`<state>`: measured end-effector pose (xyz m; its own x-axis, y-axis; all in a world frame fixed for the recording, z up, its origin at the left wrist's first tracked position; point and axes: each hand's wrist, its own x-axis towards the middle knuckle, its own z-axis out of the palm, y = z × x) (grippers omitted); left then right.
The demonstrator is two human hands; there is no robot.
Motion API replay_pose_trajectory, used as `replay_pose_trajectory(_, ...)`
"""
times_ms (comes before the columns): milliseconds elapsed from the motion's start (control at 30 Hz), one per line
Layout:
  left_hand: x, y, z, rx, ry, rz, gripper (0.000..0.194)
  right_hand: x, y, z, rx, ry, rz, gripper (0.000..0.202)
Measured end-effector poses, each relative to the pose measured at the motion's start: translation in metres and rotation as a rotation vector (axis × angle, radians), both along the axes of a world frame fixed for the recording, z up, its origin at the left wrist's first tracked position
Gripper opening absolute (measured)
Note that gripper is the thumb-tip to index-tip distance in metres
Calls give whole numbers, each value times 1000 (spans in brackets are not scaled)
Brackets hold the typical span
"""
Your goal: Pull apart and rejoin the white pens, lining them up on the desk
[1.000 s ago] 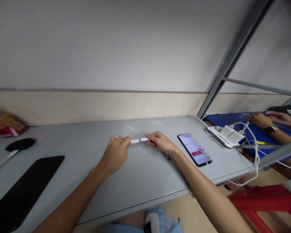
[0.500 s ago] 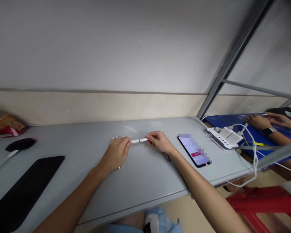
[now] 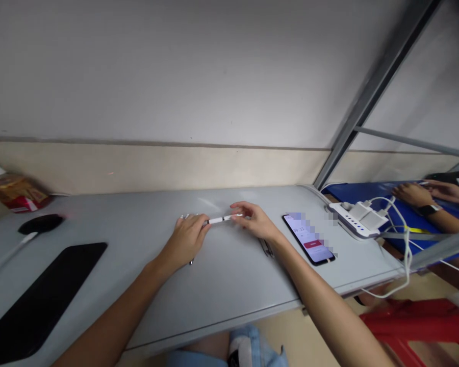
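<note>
A slim white pen (image 3: 221, 219) with a dark band lies level just above the grey desk, its left end inside my left hand (image 3: 189, 237). The fingers of my left hand are closed round it, and small objects beneath and behind them are mostly hidden. My right hand (image 3: 248, 220) is at the pen's right tip, thumb and fingers apart on either side of it. Below my right wrist lies a dark, shiny small item (image 3: 266, 248), partly covered by the wrist.
A lit phone (image 3: 309, 239) and a white power strip (image 3: 354, 220) with plugs and cables are on the right. On the left are a black mat (image 3: 46, 300), a dark round charger (image 3: 41, 223) and a jar (image 3: 17, 191). Another person's hands (image 3: 413, 193) are beyond the metal frame.
The fingers of my right hand have opened from the pen's right end, uncovering its tip. My left hand still grips the other end. The whole view has shifted slightly.
</note>
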<state>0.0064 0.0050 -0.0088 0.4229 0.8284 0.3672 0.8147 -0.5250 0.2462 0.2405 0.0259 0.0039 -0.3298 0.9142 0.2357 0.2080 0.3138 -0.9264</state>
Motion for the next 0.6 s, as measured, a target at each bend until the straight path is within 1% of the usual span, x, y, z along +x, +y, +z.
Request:
replay_pose_trajectory(67, 0, 0, -1, -1, 0, -6, 26, 0, -1, 0, -41, -69, 18, 27)
replay_pose_trajectory(100, 0, 0, -1, -4, 0, -9, 25, 0, -1, 0, -27, -95, 28, 25)
replay_pose_trajectory(167, 1, 0, -1, -19, 1, -12, 23, 0, 0, -2, 58, -92, 31, 15)
replay_pose_trajectory(200, 1, 0, -1, -30, 2, -11, 23, 0, 0, -2, 93, -69, 25, 16)
replay_pose_trajectory(233, 1, 0, -1, -39, 2, -9, 22, 0, 0, -3, 106, -50, 19, 22)
replay_pose_trajectory(300, 1, -1, 0, -47, 5, -6, 21, 0, 1, -4, 72, -67, 19, 23)
replay_pose_trajectory(400, 2, -1, 1, -50, 23, -3, 21, 1, 0, -4, 38, -157, 27, 26)
replay_pose_trajectory(500, 2, -2, 2, -53, 40, 7, 23, 0, -1, -4, 112, -172, 13, 13)
replay_pose_trajectory(600, 2, -3, 2, -43, 45, 12, 25, -1, -1, -5, 214, -188, -10, 11)
